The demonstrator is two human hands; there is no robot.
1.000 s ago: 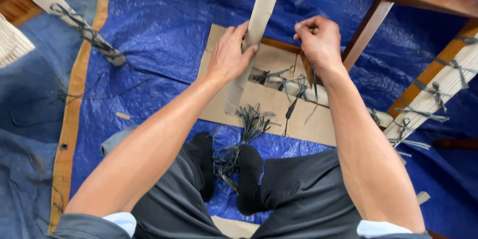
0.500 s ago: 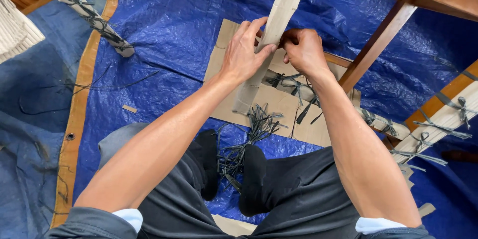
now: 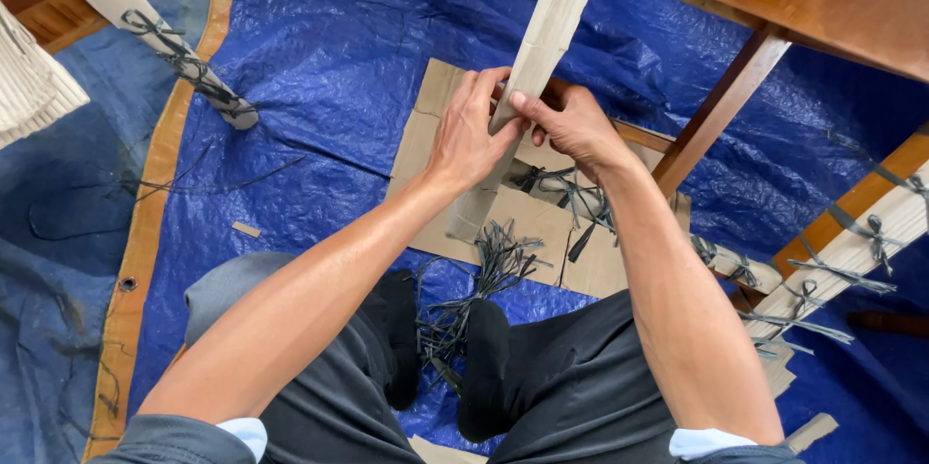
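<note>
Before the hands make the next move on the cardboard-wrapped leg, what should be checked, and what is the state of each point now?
1. Both hands on the wrap: ok. The left hand and right hand grip the cardboard-wrapped leg from both sides.
2. Wrap closed at the seam: cannot tell. The fingers cover the edge.
3. Ties within reach: ok. A bundle of dark ties lies between the feet.
4. A tie already around this leg: not ok. None shows on its visible part.
5. Ground protected: ok. A flat cardboard sheet lies on the blue tarp under the work.
</note>
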